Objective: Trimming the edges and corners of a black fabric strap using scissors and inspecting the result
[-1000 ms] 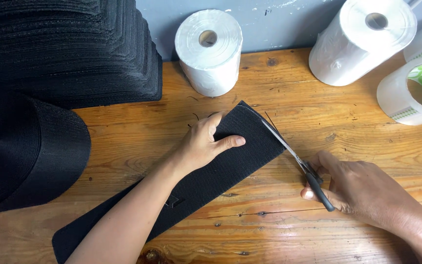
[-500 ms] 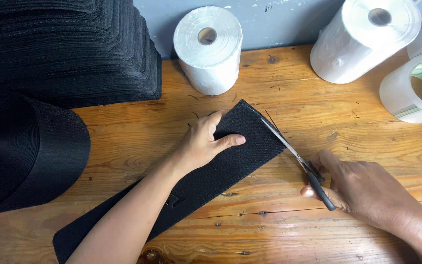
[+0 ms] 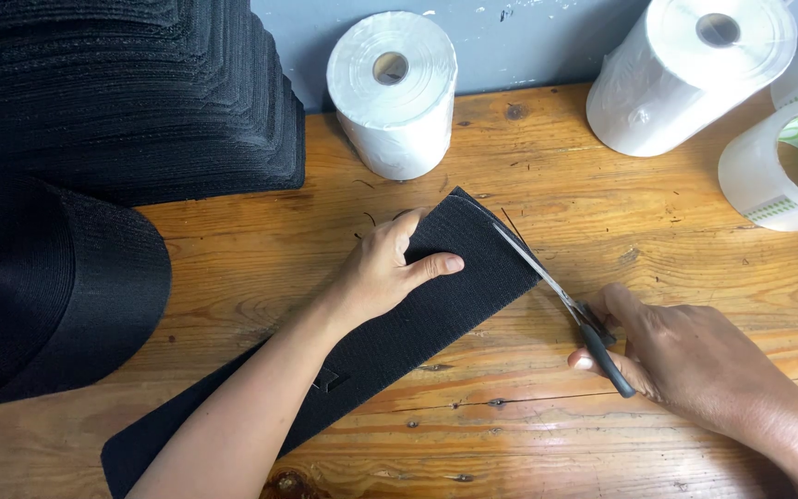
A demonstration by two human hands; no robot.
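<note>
A wide black webbing strip (image 3: pixel 473 277) lies diagonally on the wooden table (image 3: pixel 676 240). My left hand (image 3: pixel 385 268) presses flat on the strip near its upper right end, fingers spread. My right hand (image 3: pixel 685 360) grips the dark handles of a pair of scissors (image 3: pixel 561 296). The thin blades run along the strip's cut end, up toward its far corner. The strip's lower left part passes under my left forearm.
A tall stack of cut black strips (image 3: pixel 131 92) and a big roll of black webbing (image 3: pixel 48 286) fill the left side. A white roll (image 3: pixel 394 92) stands at the back centre, another white roll (image 3: pixel 690 74) and tape rolls (image 3: pixel 787 166) at the right.
</note>
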